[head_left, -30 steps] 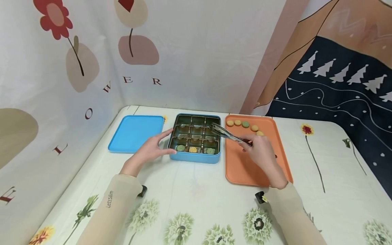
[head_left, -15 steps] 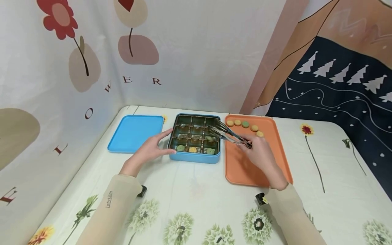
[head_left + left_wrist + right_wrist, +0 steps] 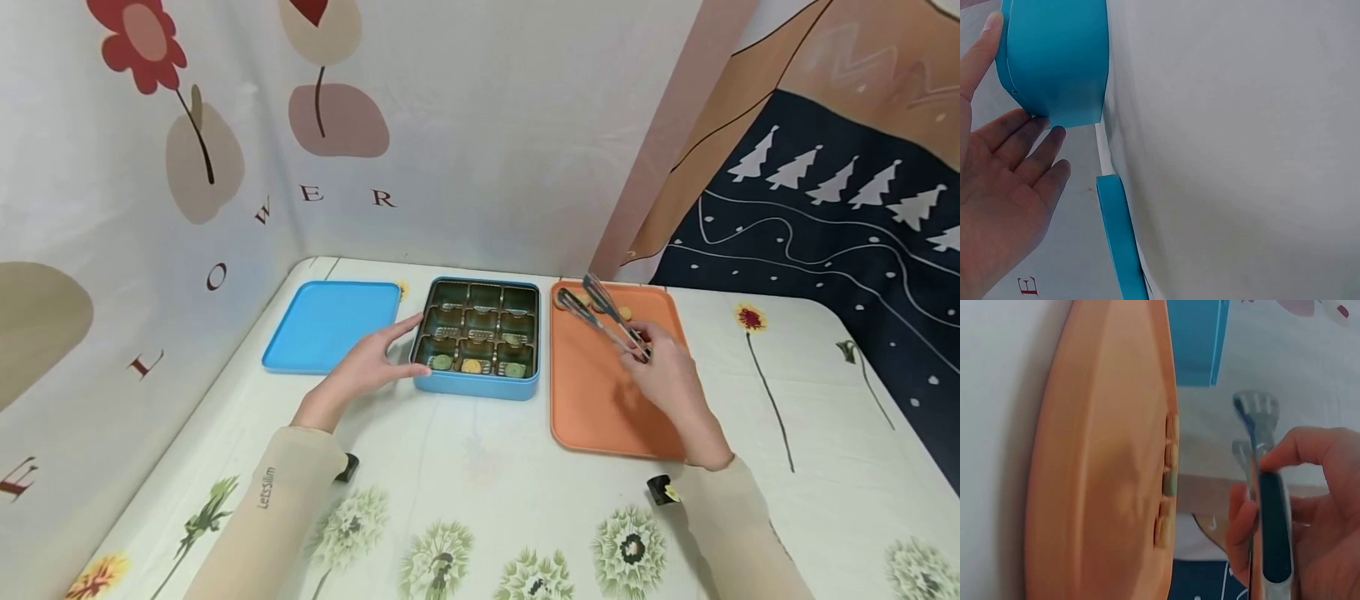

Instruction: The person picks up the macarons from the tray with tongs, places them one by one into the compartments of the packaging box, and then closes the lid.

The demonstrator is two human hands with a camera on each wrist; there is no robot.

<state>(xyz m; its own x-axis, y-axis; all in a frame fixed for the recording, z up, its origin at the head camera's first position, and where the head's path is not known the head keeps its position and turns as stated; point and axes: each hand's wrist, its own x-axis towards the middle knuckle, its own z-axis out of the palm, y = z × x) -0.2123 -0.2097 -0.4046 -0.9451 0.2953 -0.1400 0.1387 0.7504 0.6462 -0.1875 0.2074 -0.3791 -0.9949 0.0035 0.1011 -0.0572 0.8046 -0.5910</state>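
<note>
My right hand point(image 3: 666, 367) grips metal tongs point(image 3: 588, 312) over the orange tray point(image 3: 592, 408). The tongs' arms stand apart with nothing between them, overlapping a row of yellow and green cookies at the tray's back. Those cookies point(image 3: 1169, 484) lie in line in the right wrist view. My left hand point(image 3: 367, 367) rests at the left side of the blue box point(image 3: 480, 386), thumb at its front corner and fingers extended along the side. Inside, the front compartments hold a green, a yellow point(image 3: 471, 366) and another green cookie; a greenish cookie point(image 3: 513, 339) sits in the middle-right compartment.
A blue lid point(image 3: 333, 325) lies left of the box, behind my left hand. White cloth with printed flowers point(image 3: 630, 546) covers the table. Printed fabric walls point(image 3: 480, 167) stand close behind the box and along the left side.
The tongs spread apart over the box's middle-right compartment, leaving a greenish cookie there. My right hand then moved right and the tongs now hang over the tray's back cookies. The left hand stayed still.
</note>
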